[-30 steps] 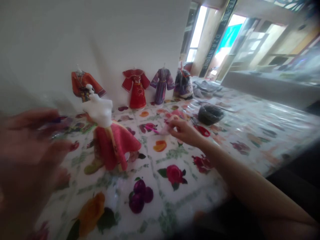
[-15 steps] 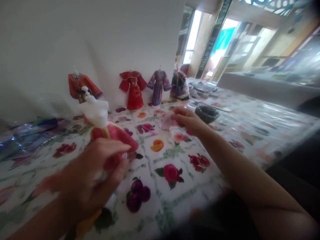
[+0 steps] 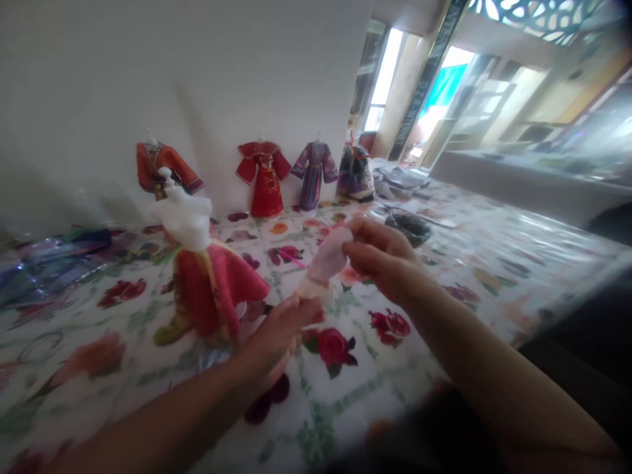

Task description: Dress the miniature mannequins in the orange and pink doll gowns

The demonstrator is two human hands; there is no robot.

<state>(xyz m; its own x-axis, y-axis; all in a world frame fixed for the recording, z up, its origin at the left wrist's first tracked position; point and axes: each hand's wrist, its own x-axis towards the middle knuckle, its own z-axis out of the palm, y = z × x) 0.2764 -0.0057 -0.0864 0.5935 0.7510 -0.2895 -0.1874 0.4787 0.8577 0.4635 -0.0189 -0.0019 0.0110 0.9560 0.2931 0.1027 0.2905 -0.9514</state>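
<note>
My right hand (image 3: 382, 257) pinches the upper end of a small pale pink cloth piece (image 3: 326, 257), raised above the flowered tablecloth. At the cloth's cream-coloured lower end is my left hand (image 3: 281, 332), its fingers closed around that edge, slightly blurred. Left of my hands stands a small white mannequin (image 3: 185, 217) with a bare torso and a red skirt (image 3: 212, 286) with a yellow band. A thin pink stick (image 3: 291, 257) lies on the cloth between the mannequin and my right hand.
Along the wall stand small dressed forms: an orange robe (image 3: 170, 164), a red dress (image 3: 265, 181), a purple robe (image 3: 315, 174) and a dark outfit (image 3: 355, 172). Plastic-wrapped fabric (image 3: 59, 263) lies at the left. A dark bowl-like item (image 3: 409, 225) sits behind my right hand.
My left hand has moved right, away from the mannequin's skirt, to the pale pink cloth. My right hand has lifted the cloth up and turned it.
</note>
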